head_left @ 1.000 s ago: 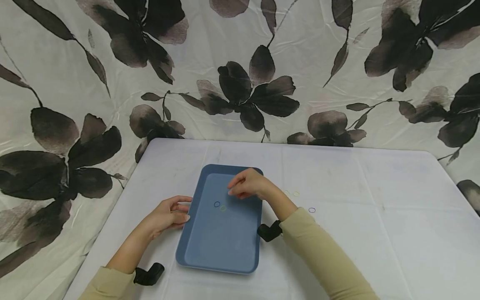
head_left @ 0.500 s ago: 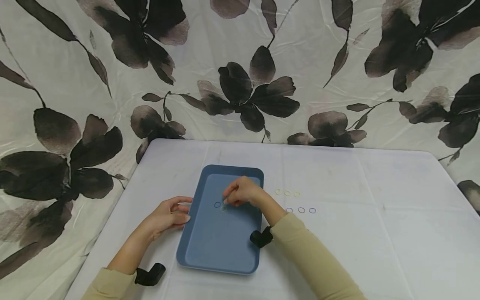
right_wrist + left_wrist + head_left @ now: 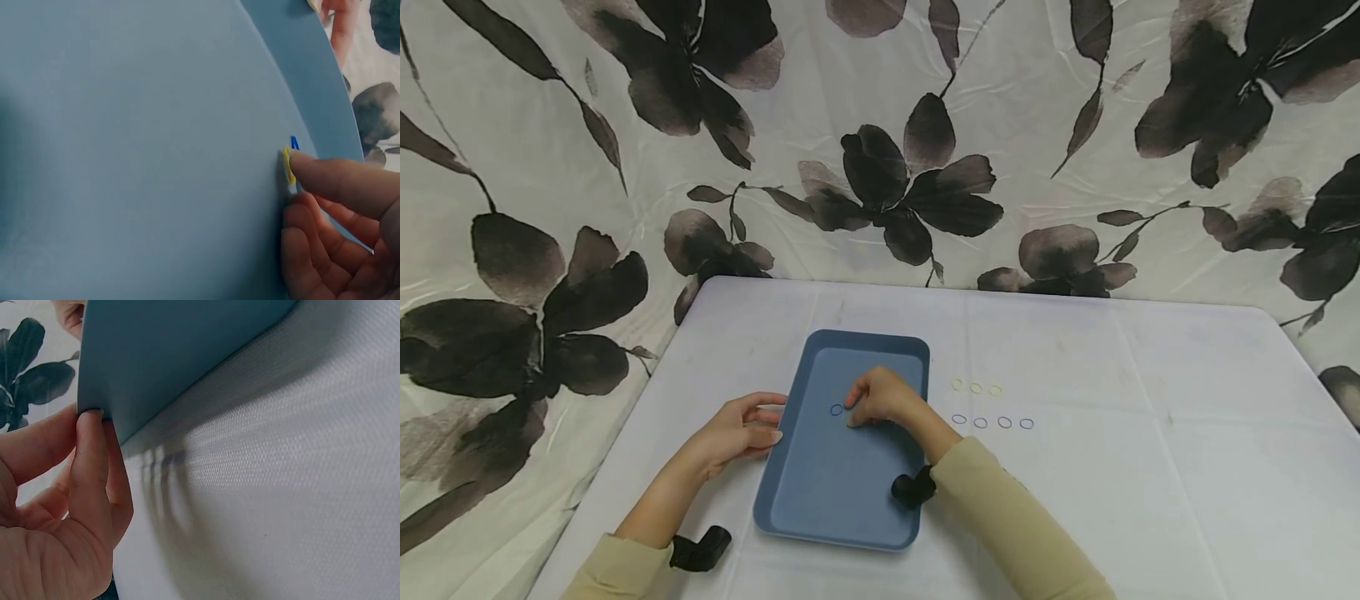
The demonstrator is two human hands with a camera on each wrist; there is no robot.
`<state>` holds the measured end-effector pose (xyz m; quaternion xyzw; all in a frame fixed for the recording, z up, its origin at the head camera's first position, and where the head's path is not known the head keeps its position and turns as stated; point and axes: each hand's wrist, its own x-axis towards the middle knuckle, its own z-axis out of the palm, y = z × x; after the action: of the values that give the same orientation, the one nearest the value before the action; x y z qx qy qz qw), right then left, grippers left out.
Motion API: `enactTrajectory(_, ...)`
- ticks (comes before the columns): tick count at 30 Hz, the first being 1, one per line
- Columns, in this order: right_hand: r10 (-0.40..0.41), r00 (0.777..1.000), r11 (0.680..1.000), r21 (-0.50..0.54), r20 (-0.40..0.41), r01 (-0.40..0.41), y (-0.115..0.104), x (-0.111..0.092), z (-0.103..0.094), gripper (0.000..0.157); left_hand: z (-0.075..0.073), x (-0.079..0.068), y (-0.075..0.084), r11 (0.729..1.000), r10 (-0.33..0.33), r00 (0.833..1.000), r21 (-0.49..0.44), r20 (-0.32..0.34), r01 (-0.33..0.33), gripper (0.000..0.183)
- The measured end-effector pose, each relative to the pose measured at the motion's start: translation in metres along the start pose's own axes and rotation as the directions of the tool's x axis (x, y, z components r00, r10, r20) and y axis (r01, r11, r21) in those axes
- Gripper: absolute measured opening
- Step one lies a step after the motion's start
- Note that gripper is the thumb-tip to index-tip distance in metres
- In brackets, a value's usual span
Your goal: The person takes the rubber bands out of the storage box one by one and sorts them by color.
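Note:
A blue tray (image 3: 831, 500) lies on the table, its left rim between my left hand's thumb and fingers. My left hand (image 3: 737, 429) holds that rim, seen close up as the tray's edge (image 3: 94, 362) in the left wrist view. Over the tray's middle my right hand (image 3: 883, 396) reaches down with thumb and forefinger together. In the right wrist view its thumb (image 3: 331, 178) presses a thin yellow ring (image 3: 287, 167), part of which the fingers hide. Just left of those fingertips a thin blue ring (image 3: 837, 410) lies flat on the tray.
Right of the tray, three yellow rings (image 3: 975, 388) form a row on the white table (image 3: 1150, 500). Nearer me runs a row of several blue rings (image 3: 1004, 422). Black wrist devices (image 3: 700, 550) sit at both cuffs. A flowered cloth (image 3: 895, 50) hangs behind the table.
My right hand has come down and nearer to me over the tray, onto the yellow ring. Its arm has uncovered more rings on the table. The left hand stays at the rim.

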<state>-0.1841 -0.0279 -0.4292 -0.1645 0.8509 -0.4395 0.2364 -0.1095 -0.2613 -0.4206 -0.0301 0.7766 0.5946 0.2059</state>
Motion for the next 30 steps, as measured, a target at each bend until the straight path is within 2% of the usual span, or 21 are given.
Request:
enactTrajectory(8,-0.047,0.999,0.992,-0.119,-0.021,0.044,0.001,-0.001,0.004,0.013,0.001,0.001,0.0,1.0,0.003,1.0,0.001,-0.002,-0.003,0.059)
enactTrajectory(14,-0.125,0.992,0.96,-0.254,-0.003,0.12,-0.001,-0.004,0.004,0.016,0.0,0.0,0.0,1.0,0.002,1.0,0.002,-0.011,-0.002,0.059)
enactTrajectory(17,-0.141,0.99,0.948,-0.286,0.025,0.142,-0.002,-0.005,0.003,0.018,0.0,0.0,0.0,1.0,-0.001,1.0,0.007,-0.009,0.002,0.059)
enactTrajectory(21,-0.101,0.992,0.972,-0.203,0.079,0.115,-0.001,-0.005,0.0,0.015,0.001,0.001,-0.001,1.0,-0.006,1.0,0.008,-0.008,0.006,0.059)
enactTrajectory(25,-0.05,0.993,0.997,-0.053,0.108,0.056,-0.003,-0.006,-0.006,0.011,0.0,0.001,-0.001,1.0,-0.001,1.0,0.007,-0.009,0.001,0.058)
enactTrajectory(30,-0.014,0.992,0.993,0.116,0.125,0.0,-0.007,-0.006,-0.012,0.009,0.0,0.001,0.0,1.0,0.005,1.0,0.006,-0.002,-0.005,0.058)
